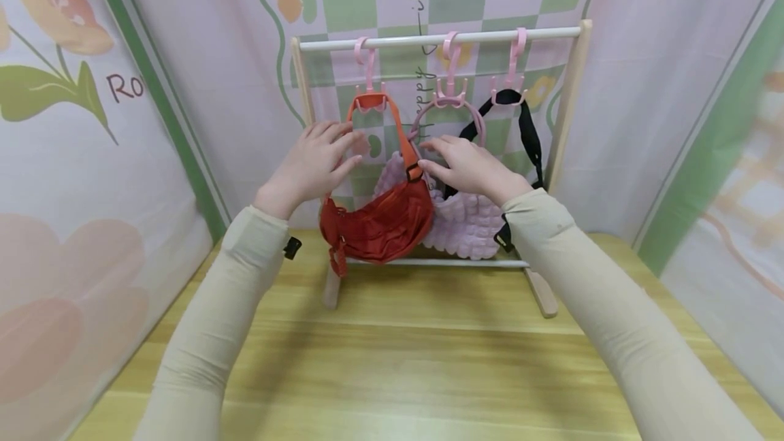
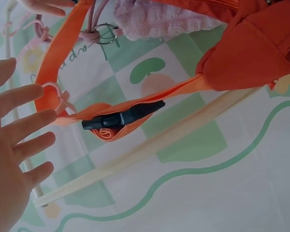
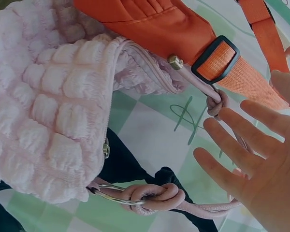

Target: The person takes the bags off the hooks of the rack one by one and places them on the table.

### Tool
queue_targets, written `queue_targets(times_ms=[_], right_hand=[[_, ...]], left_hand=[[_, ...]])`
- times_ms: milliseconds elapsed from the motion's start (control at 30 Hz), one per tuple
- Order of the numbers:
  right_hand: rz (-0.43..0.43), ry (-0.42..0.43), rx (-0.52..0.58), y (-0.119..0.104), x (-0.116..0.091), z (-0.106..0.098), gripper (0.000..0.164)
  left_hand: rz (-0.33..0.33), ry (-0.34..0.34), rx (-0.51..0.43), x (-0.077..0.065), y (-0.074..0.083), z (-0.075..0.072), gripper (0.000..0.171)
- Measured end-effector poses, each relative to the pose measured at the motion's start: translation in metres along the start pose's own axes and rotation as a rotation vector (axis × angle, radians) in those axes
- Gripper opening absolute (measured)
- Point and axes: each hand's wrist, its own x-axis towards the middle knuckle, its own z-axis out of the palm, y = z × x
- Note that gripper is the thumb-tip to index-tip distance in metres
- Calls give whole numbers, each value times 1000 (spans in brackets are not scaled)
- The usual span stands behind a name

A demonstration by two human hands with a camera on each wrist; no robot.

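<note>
Red bag carries a black clip, visible from left wrist, not head.

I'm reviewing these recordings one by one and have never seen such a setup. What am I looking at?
There is no machine here, just a person's bare left hand and right hand. The wide picture comes from a camera worn on the head; the other two come from one on each wrist. On the wood-grain table stands a wooden rack. From pink hooks on its white rail hang a red crescent-shaped bag, a puffy pink bag and a black strap, partly hidden. Both hands are near the bags, fingers spread, gripping nothing.
</note>
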Motion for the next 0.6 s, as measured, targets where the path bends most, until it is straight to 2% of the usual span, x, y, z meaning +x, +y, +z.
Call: queue_targets(times_ms=[300,600], right_hand=[[-21,37,16,-1,6,-5,46],[-5,11,24,-5,12,-11,48]], left_hand=[[1,39,-30,6,-4,-8,49],[9,38,0,13,-10,-16,49]])
